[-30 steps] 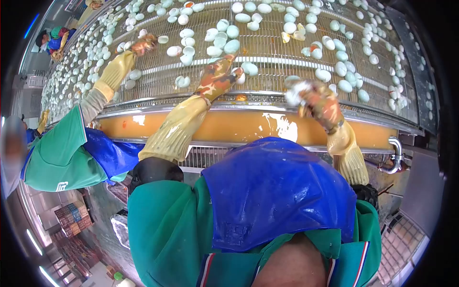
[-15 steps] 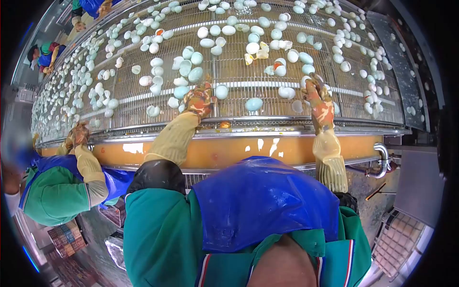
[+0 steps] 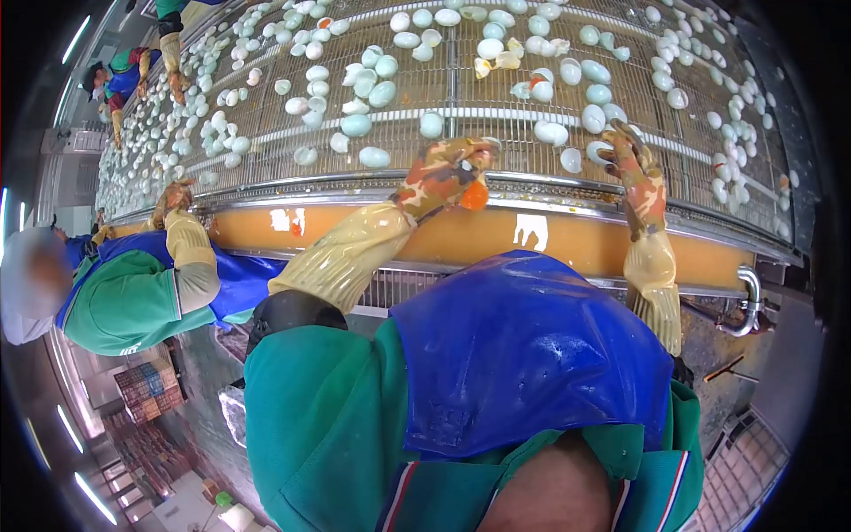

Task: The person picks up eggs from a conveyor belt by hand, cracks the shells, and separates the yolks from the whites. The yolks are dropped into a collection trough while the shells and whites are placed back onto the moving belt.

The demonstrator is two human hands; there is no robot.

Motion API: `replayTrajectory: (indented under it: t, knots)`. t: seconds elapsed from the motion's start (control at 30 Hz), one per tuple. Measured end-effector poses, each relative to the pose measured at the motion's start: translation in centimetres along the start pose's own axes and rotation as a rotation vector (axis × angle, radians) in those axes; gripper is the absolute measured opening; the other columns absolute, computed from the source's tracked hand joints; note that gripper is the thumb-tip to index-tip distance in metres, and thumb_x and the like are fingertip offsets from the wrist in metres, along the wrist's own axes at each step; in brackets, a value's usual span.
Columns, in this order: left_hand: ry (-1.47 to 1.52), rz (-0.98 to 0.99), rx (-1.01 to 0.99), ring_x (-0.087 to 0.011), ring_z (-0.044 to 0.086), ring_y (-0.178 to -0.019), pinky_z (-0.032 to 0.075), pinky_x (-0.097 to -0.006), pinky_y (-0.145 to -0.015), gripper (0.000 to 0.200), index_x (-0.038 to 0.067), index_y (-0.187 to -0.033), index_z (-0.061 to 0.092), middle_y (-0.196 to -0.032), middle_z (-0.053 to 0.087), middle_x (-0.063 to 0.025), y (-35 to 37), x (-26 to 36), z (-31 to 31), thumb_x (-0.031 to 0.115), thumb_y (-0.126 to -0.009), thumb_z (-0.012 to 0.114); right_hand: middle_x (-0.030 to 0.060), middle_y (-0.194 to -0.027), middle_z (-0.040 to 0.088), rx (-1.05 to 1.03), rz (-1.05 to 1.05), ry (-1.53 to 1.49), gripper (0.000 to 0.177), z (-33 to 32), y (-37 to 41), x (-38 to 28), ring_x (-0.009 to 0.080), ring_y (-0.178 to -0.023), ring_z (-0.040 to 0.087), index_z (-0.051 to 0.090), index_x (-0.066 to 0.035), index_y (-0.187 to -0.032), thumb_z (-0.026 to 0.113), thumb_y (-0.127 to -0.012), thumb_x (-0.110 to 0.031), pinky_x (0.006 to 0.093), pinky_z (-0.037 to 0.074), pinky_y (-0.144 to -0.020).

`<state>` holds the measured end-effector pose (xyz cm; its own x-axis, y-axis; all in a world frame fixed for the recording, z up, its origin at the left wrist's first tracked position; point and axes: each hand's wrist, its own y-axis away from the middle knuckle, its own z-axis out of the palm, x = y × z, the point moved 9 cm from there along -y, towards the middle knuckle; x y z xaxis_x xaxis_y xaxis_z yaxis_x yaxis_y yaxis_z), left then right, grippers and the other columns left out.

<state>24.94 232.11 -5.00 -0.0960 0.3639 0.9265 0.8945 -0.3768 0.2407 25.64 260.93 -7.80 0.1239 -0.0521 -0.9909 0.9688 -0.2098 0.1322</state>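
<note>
Since the earlier frame, the left hand (image 3: 446,176) has shifted from the wire conveyor (image 3: 523,75) toward the trough (image 3: 355,238), and an orange yolk (image 3: 475,196) now shows beneath its fingers. Nearest the body is the blue apron (image 3: 532,355); beyond it lies the trough of orange liquid. The yolk hangs at the trough's far edge, by the metal rail (image 3: 550,202). The left fingers are bent close together; whether they clamp a shell cannot be determined. Keep the grip light and the release low, since a yolk is likely to rupture under pressure or on the rail. The right hand (image 3: 640,182) has its fingers apart, just beside a pale egg (image 3: 597,152); contact cannot be confirmed. Approach shells with spread fingers to avoid crushing them. Farther out, whole eggs and broken shells (image 3: 507,60) are scattered over the conveyor.
</note>
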Motion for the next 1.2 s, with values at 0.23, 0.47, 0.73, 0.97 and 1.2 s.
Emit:
replayTrajectory:
  t: [0.23, 0.47, 0.73, 0.97, 1.2]
  knots:
    - [0.411, -0.050, -0.394, -0.0180, 0.060, -0.093, 0.047, -0.0322, -0.085, 0.026, 0.004, -0.109, 0.061, -0.107, 0.061, -0.0120, 0.4, -4.5, 8.7, 0.016, -0.087, 0.057, 0.0018, -0.102, 0.064, -0.030, 0.073, 0.228, 0.038, -2.7, -0.8, 2.4, 0.0102, -0.085, 0.058, 0.057, -0.009, -0.120, 0.059, -0.088, -0.030, 0.0251, 0.045, -0.075]
    - [0.080, 0.320, -0.044, -0.0166, 0.058, -0.079, 0.049, -0.0283, -0.066, 0.027, 0.008, -0.112, 0.057, -0.094, 0.060, -0.0079, -2.3, 2.4, 6.0, 0.024, -0.090, 0.054, 0.0073, -0.099, 0.064, -0.167, 0.049, 0.296, 0.038, -1.2, -4.4, 0.3, 0.0114, -0.087, 0.061, 0.056, -0.011, -0.122, 0.057, -0.089, -0.032, 0.0265, 0.046, -0.076]
    - [0.159, 0.019, 0.632, -0.0143, 0.059, -0.076, 0.048, -0.0255, -0.063, 0.045, 0.010, -0.126, 0.045, -0.100, 0.061, -0.0069, -9.4, -3.0, -4.1, 0.032, -0.089, 0.058, 0.0095, -0.108, 0.060, -0.297, -0.101, 0.667, 0.049, 9.9, -15.1, 6.8, 0.0205, -0.094, 0.058, 0.052, -0.011, -0.122, 0.058, -0.083, -0.040, 0.0323, 0.047, -0.080]
    - [0.912, -0.143, 0.349, -0.0155, 0.059, -0.080, 0.049, -0.0303, -0.064, 0.051, 0.010, -0.128, 0.044, -0.107, 0.059, -0.0052, -13.4, -8.5, 4.0, 0.032, -0.086, 0.062, 0.0150, -0.114, 0.057, -0.411, -0.285, 1.357, 0.045, 12.9, -19.8, 9.6, 0.0299, -0.104, 0.056, 0.050, -0.013, -0.123, 0.047, -0.085, -0.037, 0.0400, 0.045, -0.087]
    - [0.790, -0.145, 0.081, -0.0135, 0.058, -0.087, 0.051, -0.0291, -0.072, 0.050, 0.008, -0.125, 0.048, -0.101, 0.056, -0.0047, -14.5, -1.1, 10.6, 0.036, -0.086, 0.062, 0.0153, -0.111, 0.057, -0.640, -0.376, 0.862, 0.040, 5.8, -9.5, 0.9, 0.0268, -0.098, 0.057, 0.050, -0.010, -0.122, 0.056, -0.084, -0.019, 0.0372, 0.045, -0.084]
